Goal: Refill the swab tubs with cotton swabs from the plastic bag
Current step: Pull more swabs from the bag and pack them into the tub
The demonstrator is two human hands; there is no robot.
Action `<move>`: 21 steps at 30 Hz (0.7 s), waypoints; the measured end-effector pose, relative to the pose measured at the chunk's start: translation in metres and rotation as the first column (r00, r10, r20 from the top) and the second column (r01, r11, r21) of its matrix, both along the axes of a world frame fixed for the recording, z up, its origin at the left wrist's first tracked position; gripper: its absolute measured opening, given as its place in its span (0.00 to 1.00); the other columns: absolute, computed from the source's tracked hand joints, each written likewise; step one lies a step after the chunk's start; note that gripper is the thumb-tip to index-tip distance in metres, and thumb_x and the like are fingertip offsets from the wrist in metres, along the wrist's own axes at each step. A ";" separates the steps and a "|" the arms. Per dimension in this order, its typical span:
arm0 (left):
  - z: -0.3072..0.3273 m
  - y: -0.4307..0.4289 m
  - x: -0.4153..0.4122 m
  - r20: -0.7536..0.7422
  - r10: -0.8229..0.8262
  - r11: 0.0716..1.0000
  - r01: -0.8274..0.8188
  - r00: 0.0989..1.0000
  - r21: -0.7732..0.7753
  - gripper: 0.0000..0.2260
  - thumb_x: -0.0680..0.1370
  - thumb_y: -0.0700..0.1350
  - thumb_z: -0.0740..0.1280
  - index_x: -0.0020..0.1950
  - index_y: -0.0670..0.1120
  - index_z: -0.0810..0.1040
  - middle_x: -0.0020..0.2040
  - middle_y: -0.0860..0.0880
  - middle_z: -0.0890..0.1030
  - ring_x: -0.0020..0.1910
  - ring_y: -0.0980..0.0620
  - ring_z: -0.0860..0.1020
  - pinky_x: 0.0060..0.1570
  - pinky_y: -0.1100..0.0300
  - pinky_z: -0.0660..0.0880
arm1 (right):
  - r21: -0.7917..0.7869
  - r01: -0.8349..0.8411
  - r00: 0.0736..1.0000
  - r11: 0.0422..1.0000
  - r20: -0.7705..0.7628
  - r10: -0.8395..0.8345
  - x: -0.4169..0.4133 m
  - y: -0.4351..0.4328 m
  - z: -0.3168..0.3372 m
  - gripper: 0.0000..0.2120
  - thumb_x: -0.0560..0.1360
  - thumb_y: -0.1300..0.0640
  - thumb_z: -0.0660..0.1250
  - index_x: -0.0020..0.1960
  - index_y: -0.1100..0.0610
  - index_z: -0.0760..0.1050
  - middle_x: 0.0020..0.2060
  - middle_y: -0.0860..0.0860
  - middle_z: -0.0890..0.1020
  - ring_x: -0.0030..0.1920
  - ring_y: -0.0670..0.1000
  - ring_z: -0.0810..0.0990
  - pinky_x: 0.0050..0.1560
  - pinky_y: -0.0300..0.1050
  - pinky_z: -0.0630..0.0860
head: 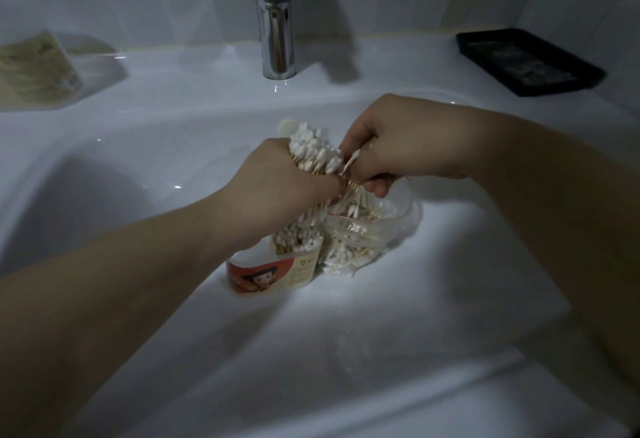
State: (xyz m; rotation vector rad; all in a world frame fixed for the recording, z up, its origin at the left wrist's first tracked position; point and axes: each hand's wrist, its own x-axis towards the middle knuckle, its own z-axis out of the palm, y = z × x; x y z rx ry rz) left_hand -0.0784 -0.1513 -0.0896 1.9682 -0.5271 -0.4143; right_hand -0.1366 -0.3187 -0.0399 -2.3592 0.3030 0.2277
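A round swab tub (pixel 273 273) with an orange cartoon label stands in the white sink basin (pixel 381 316), packed with upright swabs. My left hand (pixel 280 188) grips a thick bundle of cotton swabs (pixel 313 153) above the tub, white tips pointing up. Right of the tub lies a clear plastic bag (pixel 367 233) holding several loose swabs. My right hand (pixel 398 147) pinches the bag's upper edge and some swab sticks next to the bundle. A small white round thing (pixel 287 126) shows behind the bundle.
A chrome tap (pixel 275 22) rises at the back of the basin. A black tray (pixel 530 60) lies on the right ledge. A see-through pack with beige contents (pixel 34 70) sits on the left ledge. White tiles form the wall behind.
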 end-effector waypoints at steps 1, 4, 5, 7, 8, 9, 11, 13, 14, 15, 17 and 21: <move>0.000 0.000 0.000 0.001 0.003 1.000 -0.003 1.000 0.001 0.06 0.70 0.43 0.78 0.44 0.48 0.84 0.40 0.49 0.86 0.42 0.53 0.85 0.43 0.58 0.82 | -0.013 -0.006 1.000 1.000 -0.004 0.006 0.000 -0.001 0.000 0.10 0.73 0.70 0.70 0.51 0.59 0.83 0.33 0.59 0.85 0.30 0.49 0.82 0.34 0.39 0.80; 0.000 -0.001 0.000 0.009 -0.002 1.000 0.002 1.000 0.019 0.05 0.70 0.41 0.77 0.43 0.46 0.84 0.39 0.47 0.86 0.37 0.54 0.84 0.37 0.61 0.78 | -0.077 -0.024 0.999 0.997 -0.041 0.021 0.000 -0.005 -0.002 0.13 0.74 0.67 0.71 0.54 0.52 0.81 0.35 0.58 0.86 0.32 0.50 0.85 0.43 0.48 0.84; 0.000 -0.001 0.001 0.014 -0.003 1.000 0.003 1.000 0.027 0.04 0.71 0.41 0.77 0.43 0.44 0.84 0.39 0.46 0.85 0.37 0.53 0.84 0.37 0.60 0.78 | -0.098 -0.029 0.998 0.995 -0.057 0.023 0.000 -0.007 -0.002 0.13 0.74 0.66 0.72 0.54 0.51 0.80 0.35 0.57 0.86 0.32 0.51 0.86 0.47 0.50 0.84; 0.001 0.000 0.003 0.032 0.008 0.999 -0.010 0.999 0.034 0.04 0.71 0.40 0.76 0.42 0.42 0.84 0.38 0.45 0.85 0.34 0.53 0.82 0.33 0.62 0.76 | -0.136 -0.029 0.997 0.990 -0.070 0.020 0.000 -0.010 -0.003 0.11 0.75 0.64 0.72 0.52 0.51 0.81 0.35 0.56 0.87 0.34 0.51 0.87 0.51 0.52 0.84; 0.001 0.001 0.005 0.037 0.016 0.999 -0.017 0.999 0.030 0.04 0.71 0.40 0.76 0.42 0.42 0.84 0.37 0.45 0.85 0.32 0.55 0.81 0.31 0.64 0.74 | -0.135 -0.024 0.998 0.991 -0.065 0.015 0.000 -0.011 -0.002 0.09 0.74 0.64 0.73 0.50 0.51 0.83 0.35 0.56 0.87 0.35 0.51 0.87 0.52 0.52 0.84; 0.002 0.002 0.006 0.036 0.021 1.000 -0.022 0.999 0.022 0.03 0.71 0.40 0.76 0.42 0.42 0.84 0.37 0.46 0.85 0.31 0.56 0.81 0.31 0.64 0.75 | -0.114 -0.015 0.999 0.993 -0.050 0.009 -0.001 -0.011 -0.001 0.08 0.75 0.65 0.73 0.49 0.53 0.84 0.36 0.57 0.87 0.36 0.52 0.87 0.50 0.51 0.85; 0.004 0.004 0.009 0.008 0.027 1.000 -0.027 1.000 0.001 0.04 0.71 0.40 0.76 0.44 0.43 0.84 0.39 0.46 0.86 0.37 0.53 0.84 0.38 0.58 0.80 | -0.027 0.017 1.000 0.999 0.006 -0.017 -0.001 -0.011 0.002 0.07 0.75 0.67 0.73 0.48 0.57 0.85 0.38 0.61 0.86 0.35 0.53 0.86 0.42 0.44 0.85; 0.006 0.005 0.009 -0.032 0.011 1.000 -0.012 0.999 -0.023 0.06 0.71 0.40 0.77 0.47 0.42 0.85 0.42 0.45 0.86 0.44 0.47 0.86 0.48 0.50 0.82 | 0.058 0.041 0.997 0.998 0.061 -0.044 -0.002 -0.010 0.005 0.07 0.75 0.68 0.72 0.50 0.60 0.84 0.39 0.63 0.86 0.33 0.52 0.83 0.37 0.38 0.81; 0.007 0.006 0.008 -0.043 -0.007 1.000 0.006 0.999 -0.028 0.07 0.71 0.39 0.77 0.48 0.42 0.85 0.43 0.44 0.86 0.46 0.45 0.85 0.51 0.47 0.82 | 0.076 0.041 0.996 0.996 0.077 -0.047 -0.003 -0.010 0.005 0.08 0.75 0.69 0.73 0.52 0.60 0.84 0.39 0.64 0.85 0.33 0.52 0.83 0.37 0.38 0.82; 0.008 0.006 0.007 -0.052 -0.027 0.999 0.026 0.998 -0.025 0.07 0.71 0.39 0.77 0.48 0.42 0.85 0.43 0.44 0.87 0.46 0.45 0.86 0.52 0.46 0.82 | 0.077 0.033 0.996 0.996 0.084 -0.039 -0.003 -0.009 0.005 0.09 0.75 0.68 0.73 0.53 0.59 0.83 0.39 0.64 0.86 0.34 0.53 0.83 0.38 0.41 0.83; 0.008 0.006 0.005 -0.065 -0.065 0.998 0.064 0.996 -0.019 0.07 0.71 0.39 0.77 0.47 0.43 0.85 0.42 0.45 0.87 0.45 0.47 0.86 0.51 0.49 0.82 | 0.045 0.004 0.996 0.999 0.085 -0.008 -0.002 -0.009 0.004 0.12 0.74 0.67 0.73 0.56 0.56 0.82 0.39 0.62 0.86 0.36 0.54 0.85 0.45 0.47 0.85; 0.008 0.006 0.004 -0.134 -0.126 0.992 0.121 0.983 -0.044 0.09 0.70 0.39 0.78 0.50 0.43 0.86 0.45 0.43 0.87 0.48 0.44 0.86 0.58 0.44 0.81 | -0.040 -0.062 0.995 0.997 0.080 0.065 -0.003 -0.004 0.005 0.14 0.74 0.63 0.74 0.58 0.52 0.81 0.37 0.56 0.87 0.37 0.52 0.87 0.49 0.51 0.85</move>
